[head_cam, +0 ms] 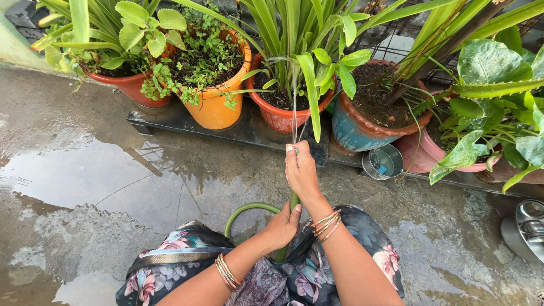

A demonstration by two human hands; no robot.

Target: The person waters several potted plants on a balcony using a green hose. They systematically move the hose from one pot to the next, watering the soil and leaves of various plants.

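Note:
A green garden hose [249,210] loops up from my lap. My right hand [300,170] grips its end, thumb over the nozzle, and a thin jet of water rises toward the red clay pot [283,116] of long-leaved plants. My left hand [281,226] holds the hose lower down, just below the right hand. Both wrists wear bangles.
An orange pot [215,107], a red pot [133,88], a blue pot [354,133] and a pink pot [422,153] stand on dark slabs [170,122]. A small metal cup [382,163] sits beside the blue pot. Wet concrete with puddles [73,170] spreads left. A metal vessel [527,229] is at the right edge.

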